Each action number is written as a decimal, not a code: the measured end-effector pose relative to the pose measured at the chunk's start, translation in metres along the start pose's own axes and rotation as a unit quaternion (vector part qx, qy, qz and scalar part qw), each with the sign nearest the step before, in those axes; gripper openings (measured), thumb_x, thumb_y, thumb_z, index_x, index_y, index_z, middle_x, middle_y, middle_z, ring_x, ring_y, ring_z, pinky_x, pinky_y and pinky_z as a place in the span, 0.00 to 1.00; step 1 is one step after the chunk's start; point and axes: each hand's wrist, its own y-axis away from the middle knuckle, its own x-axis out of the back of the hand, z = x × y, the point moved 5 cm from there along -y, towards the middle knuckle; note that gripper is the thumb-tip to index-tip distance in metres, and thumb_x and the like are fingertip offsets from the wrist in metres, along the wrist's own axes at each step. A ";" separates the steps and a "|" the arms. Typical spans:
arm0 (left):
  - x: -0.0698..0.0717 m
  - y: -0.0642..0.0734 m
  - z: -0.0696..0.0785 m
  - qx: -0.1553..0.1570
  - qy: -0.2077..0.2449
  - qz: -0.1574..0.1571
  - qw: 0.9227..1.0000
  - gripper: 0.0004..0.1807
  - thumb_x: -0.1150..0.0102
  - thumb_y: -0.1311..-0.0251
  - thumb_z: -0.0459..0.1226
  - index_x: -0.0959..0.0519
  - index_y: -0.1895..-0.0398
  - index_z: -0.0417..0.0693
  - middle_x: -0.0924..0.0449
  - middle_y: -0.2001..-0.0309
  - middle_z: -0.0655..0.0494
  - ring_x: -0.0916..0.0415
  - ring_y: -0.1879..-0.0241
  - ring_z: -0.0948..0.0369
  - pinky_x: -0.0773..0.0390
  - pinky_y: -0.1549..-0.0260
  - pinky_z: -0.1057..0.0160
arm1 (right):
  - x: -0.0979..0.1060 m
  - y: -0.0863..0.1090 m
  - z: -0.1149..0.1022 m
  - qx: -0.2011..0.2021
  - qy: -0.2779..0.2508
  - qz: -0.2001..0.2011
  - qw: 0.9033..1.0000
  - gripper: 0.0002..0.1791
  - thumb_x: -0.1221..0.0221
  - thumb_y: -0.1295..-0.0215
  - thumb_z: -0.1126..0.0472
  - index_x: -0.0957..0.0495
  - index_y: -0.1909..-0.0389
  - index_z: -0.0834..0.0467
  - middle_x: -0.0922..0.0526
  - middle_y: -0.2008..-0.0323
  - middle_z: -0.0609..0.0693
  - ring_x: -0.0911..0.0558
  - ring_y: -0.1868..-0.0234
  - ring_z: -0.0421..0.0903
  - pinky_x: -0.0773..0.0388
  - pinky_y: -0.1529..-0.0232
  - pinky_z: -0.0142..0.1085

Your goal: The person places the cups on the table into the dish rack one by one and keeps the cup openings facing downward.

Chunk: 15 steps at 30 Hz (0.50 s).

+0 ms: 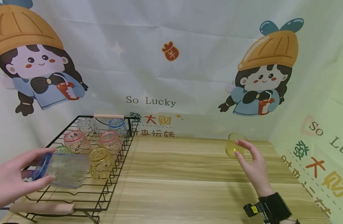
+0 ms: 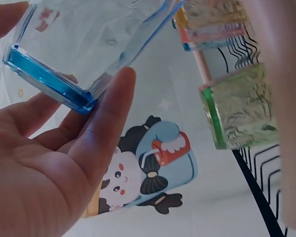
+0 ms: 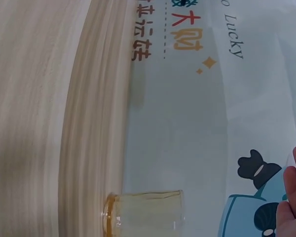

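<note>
My left hand (image 1: 19, 175) grips a clear glass with a blue base (image 1: 68, 171) by its base end, thumb on one side and fingers on the other. The glass lies tilted on its side above the near end of the black wire rack (image 1: 112, 194), its mouth toward the right. On the right, a yellow glass (image 3: 148, 215) stands upright on the table, near the back cloth. My right hand (image 1: 255, 166) is beside it with thumb and fingers spread and nothing between them; its fingertips overlap the glass in the head view.
On the rack, several glasses stand upside down: a yellow one (image 1: 101, 163), a green one (image 1: 63, 150), two pink ones, a blue one (image 1: 117, 125) and a clear one (image 1: 87, 126). The rack has wooden handles (image 1: 43, 207). A printed cloth (image 1: 199, 62) hangs behind the wooden table (image 1: 171, 186).
</note>
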 end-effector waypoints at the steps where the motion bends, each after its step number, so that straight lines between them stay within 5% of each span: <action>1: 0.000 0.000 -0.002 0.005 -0.003 -0.007 1.000 0.46 0.32 0.48 0.46 0.43 0.31 0.34 0.32 0.47 0.27 0.26 0.58 0.65 0.17 0.73 0.61 | 0.000 0.000 0.001 0.000 0.002 -0.001 1.000 0.22 0.41 0.38 0.69 0.28 0.42 0.62 0.20 0.47 0.54 0.31 0.45 0.23 0.40 0.41 0.16; 4: -0.002 -0.001 -0.007 0.020 -0.014 -0.029 0.999 0.47 0.34 0.46 0.47 0.45 0.31 0.31 0.33 0.47 0.23 0.25 0.58 0.41 0.17 0.73 0.52 | -0.002 -0.001 0.004 -0.001 0.006 -0.002 1.000 0.22 0.41 0.38 0.69 0.28 0.42 0.62 0.21 0.47 0.59 0.31 0.45 0.22 0.40 0.41 0.16; 15: -0.006 -0.008 -0.025 0.046 -0.122 -0.042 0.991 0.50 0.32 0.53 0.55 0.39 0.37 0.26 0.33 0.47 0.21 0.28 0.58 0.33 0.22 0.71 0.45 | -0.005 -0.003 0.006 0.016 0.026 0.001 1.000 0.22 0.40 0.39 0.69 0.27 0.42 0.61 0.20 0.47 0.59 0.33 0.46 0.21 0.39 0.42 0.21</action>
